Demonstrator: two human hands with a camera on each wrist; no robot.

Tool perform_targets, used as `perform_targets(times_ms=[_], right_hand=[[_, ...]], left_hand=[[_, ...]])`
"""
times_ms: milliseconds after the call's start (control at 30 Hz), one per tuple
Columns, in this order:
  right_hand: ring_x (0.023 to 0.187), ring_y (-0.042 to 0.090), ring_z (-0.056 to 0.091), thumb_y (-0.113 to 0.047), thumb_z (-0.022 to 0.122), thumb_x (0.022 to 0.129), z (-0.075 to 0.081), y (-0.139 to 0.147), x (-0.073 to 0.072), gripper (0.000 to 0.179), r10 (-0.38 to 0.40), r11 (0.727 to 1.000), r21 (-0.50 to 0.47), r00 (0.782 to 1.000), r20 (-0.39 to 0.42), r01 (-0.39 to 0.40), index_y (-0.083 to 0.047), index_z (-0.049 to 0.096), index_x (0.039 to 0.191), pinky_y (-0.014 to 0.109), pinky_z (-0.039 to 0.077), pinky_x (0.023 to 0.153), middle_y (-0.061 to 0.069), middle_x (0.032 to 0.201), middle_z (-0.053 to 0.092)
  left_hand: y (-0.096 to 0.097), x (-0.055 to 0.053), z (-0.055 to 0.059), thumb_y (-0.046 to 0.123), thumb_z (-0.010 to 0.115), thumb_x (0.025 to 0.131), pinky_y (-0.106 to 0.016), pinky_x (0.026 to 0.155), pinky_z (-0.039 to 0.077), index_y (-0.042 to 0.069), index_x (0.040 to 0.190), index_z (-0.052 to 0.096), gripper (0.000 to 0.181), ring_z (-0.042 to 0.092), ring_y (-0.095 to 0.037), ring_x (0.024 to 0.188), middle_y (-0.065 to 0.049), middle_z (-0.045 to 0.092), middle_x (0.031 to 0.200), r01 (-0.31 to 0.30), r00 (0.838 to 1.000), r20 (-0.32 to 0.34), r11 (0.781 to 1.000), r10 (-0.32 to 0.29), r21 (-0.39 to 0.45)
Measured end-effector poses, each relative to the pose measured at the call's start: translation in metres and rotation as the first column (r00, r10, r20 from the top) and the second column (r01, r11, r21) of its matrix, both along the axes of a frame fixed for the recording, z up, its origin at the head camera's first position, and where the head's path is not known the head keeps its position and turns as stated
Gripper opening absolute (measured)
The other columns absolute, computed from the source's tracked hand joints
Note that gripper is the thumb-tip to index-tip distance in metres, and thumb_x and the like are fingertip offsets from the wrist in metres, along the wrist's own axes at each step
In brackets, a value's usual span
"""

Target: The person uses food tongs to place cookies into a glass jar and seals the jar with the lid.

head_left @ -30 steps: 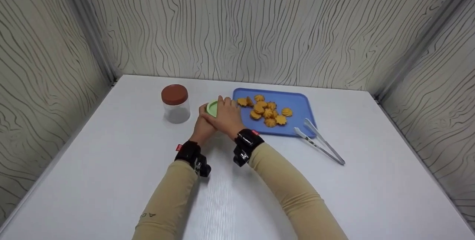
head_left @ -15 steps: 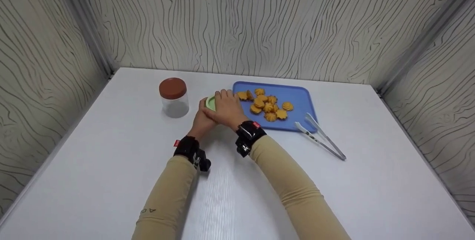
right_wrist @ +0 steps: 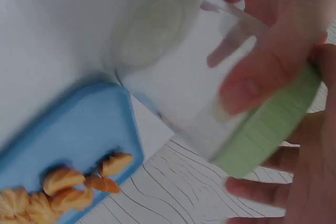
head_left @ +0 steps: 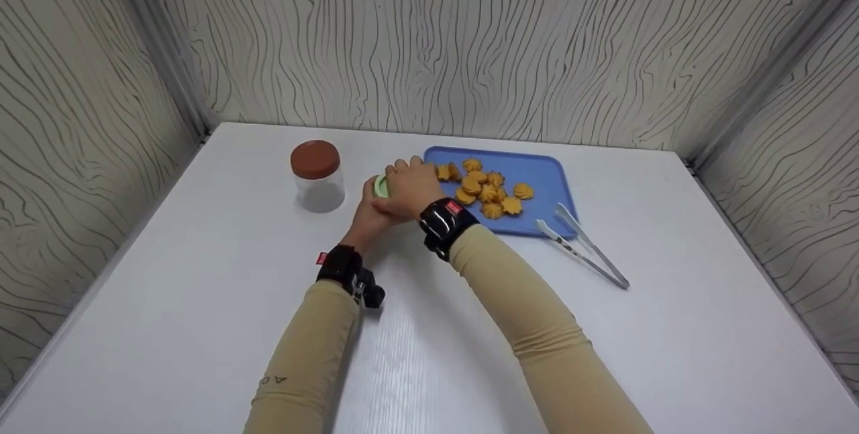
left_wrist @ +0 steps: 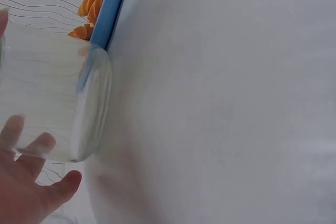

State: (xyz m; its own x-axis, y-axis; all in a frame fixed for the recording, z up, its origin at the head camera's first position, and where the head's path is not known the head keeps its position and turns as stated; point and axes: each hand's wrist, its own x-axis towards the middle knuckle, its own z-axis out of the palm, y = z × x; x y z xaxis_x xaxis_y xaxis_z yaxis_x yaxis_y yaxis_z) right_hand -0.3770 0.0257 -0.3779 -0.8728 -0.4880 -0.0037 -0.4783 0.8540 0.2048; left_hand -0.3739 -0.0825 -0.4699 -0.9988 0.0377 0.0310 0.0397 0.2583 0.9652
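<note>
A clear jar (right_wrist: 178,77) with a green lid (right_wrist: 270,127) is held between both hands, its see-through body showing nothing inside. My left hand (head_left: 368,219) grips the jar's body, thumb across the side in the right wrist view and fingers around it in the left wrist view. From above, my right hand (head_left: 413,192) grips the green lid and covers most of it in the head view. To the left stands a second clear jar (head_left: 322,196) with a brown lid (head_left: 315,159).
Right of the hands lies a blue tray (head_left: 537,176) with several ridged cookies (head_left: 493,194) on it. A pair of tongs (head_left: 590,256) leans over the tray's near right corner. Wood-patterned panels (head_left: 416,38) enclose the back and sides of the white table (head_left: 201,300).
My right hand has turned over the green lid, its wrist rolling and the fingers now more bent, so less of the lid shows. The left hand keeps its hold on the jar.
</note>
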Motion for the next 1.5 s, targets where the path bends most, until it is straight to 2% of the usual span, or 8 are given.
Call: perform_targets(times_ms=[233,400,600,867,1100,1200,1400,1500], right_hand=[[0.105,0.031,0.058,-0.06,0.057,0.093,-0.001,-0.001,-0.002,0.07,0.018,0.997,-0.079,0.995,0.1,-0.01,-0.003,0.06,0.133,0.04,0.055,0.084,0.016,0.119,0.059],[0.113,0.033,0.057,-0.056,0.062,0.091,-0.001,0.001,-0.008,0.068,0.046,0.993,-0.112,0.983,0.178,-0.027,-0.009,0.056,0.141,0.041,0.053,0.09,0.016,0.133,0.056],[0.123,0.038,0.055,-0.044,0.065,0.09,0.007,0.002,-0.01,0.063,0.07,0.997,-0.063,0.96,0.272,-0.054,-0.028,0.051,0.148,0.047,0.05,0.098,0.018,0.154,0.042],[0.119,0.038,0.057,-0.035,0.069,0.088,0.008,0.003,-0.009,0.06,0.083,0.997,-0.032,0.948,0.309,-0.077,-0.03,0.053,0.146,0.046,0.051,0.096,0.021,0.156,0.039],[0.118,0.039,0.054,-0.063,0.05,0.097,-0.007,0.001,-0.008,0.061,0.046,0.969,-0.249,0.977,0.209,0.008,-0.022,0.057,0.142,0.05,0.051,0.094,0.021,0.136,0.053],[0.115,0.035,0.053,-0.063,0.048,0.098,-0.014,-0.004,-0.007,0.06,-0.006,0.946,-0.32,0.989,0.149,0.054,-0.019,0.058,0.138,0.047,0.051,0.092,0.019,0.129,0.055],[0.116,0.034,0.052,-0.068,0.044,0.095,-0.02,-0.011,-0.001,0.07,-0.18,0.952,-0.245,0.983,0.044,0.185,-0.021,0.052,0.146,0.05,0.047,0.093,0.019,0.13,0.056],[0.113,0.036,0.056,-0.069,0.041,0.094,-0.018,-0.009,0.001,0.072,-0.196,0.964,-0.177,0.98,0.025,0.197,-0.023,0.049,0.149,0.05,0.049,0.088,0.022,0.129,0.056]], left_hand=[[-0.001,0.008,-0.005,0.01,0.082,0.08,-0.043,0.118,0.032,0.003,0.155,0.013,0.102,0.037,-0.031,0.142,-0.019,0.035,0.156,-0.005,1.0,0.02,0.999,0.004,0.042],[-0.002,0.011,-0.007,0.011,0.082,0.081,-0.042,0.119,0.03,0.005,0.156,0.013,0.102,0.035,-0.029,0.144,-0.017,0.035,0.157,0.01,1.0,0.01,0.997,-0.011,0.074],[-0.001,0.013,-0.009,0.02,0.084,0.079,-0.047,0.121,0.025,0.006,0.157,0.01,0.108,0.031,-0.029,0.147,-0.015,0.032,0.16,-0.005,1.0,0.018,0.998,0.003,0.057],[0.005,0.014,-0.012,0.022,0.086,0.078,-0.045,0.12,0.027,0.007,0.156,0.01,0.11,0.035,-0.028,0.145,-0.014,0.035,0.159,0.015,1.0,0.016,0.999,-0.016,0.053],[0.001,0.003,-0.002,0.017,0.081,0.082,-0.046,0.122,0.024,-0.006,0.155,0.014,0.102,0.028,-0.036,0.148,-0.024,0.02,0.162,0.014,0.998,-0.067,0.998,-0.018,-0.055],[-0.002,-0.001,-0.002,0.016,0.08,0.083,-0.046,0.122,0.025,-0.009,0.153,0.02,0.096,0.03,-0.037,0.147,-0.027,0.022,0.161,0.019,0.993,-0.11,0.994,-0.031,-0.109],[-0.004,-0.002,-0.005,0.008,0.076,0.083,-0.044,0.12,0.029,-0.009,0.151,0.019,0.09,0.038,-0.036,0.142,-0.027,0.037,0.153,0.035,0.991,-0.124,0.996,-0.045,-0.081],[-0.002,0.001,-0.006,0.007,0.075,0.083,-0.044,0.118,0.032,-0.007,0.151,0.018,0.09,0.041,-0.036,0.139,-0.027,0.042,0.15,0.036,0.992,-0.12,0.996,-0.045,-0.076]])
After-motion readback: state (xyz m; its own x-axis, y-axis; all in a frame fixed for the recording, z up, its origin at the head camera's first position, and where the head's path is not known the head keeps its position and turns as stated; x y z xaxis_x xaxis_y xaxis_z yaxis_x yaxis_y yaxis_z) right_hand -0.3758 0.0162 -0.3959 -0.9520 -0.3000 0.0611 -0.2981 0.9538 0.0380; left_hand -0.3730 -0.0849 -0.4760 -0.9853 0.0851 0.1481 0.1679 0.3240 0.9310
